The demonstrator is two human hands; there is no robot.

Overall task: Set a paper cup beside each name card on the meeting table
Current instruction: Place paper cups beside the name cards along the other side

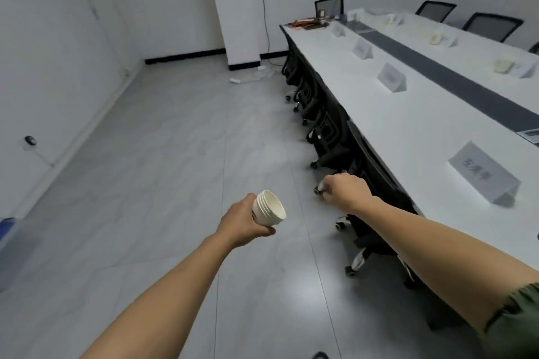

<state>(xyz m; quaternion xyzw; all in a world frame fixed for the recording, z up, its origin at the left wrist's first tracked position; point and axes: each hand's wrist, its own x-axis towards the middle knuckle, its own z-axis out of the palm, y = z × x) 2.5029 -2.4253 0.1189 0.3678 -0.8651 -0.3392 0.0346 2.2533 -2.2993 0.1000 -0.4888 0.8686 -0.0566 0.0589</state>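
Observation:
My left hand (243,223) grips a stack of white paper cups (269,209), tilted with the open mouths facing right, over the floor. My right hand (344,188) hangs closed beside the long white meeting table (408,131), fingers curled with nothing seen in them. Name cards stand along the near side: one close (484,176), one farther (391,77), another beyond (362,48). No cup stands beside these near cards. On the far side, cups (502,66) (436,38) sit next to cards.
Black office chairs (326,137) are tucked under the near table edge, one (376,213) right beside my right arm. A dark strip (455,79) runs down the table's middle. Cables and gear (310,24) lie at its far end. Grey tiled floor (160,154) spreads left.

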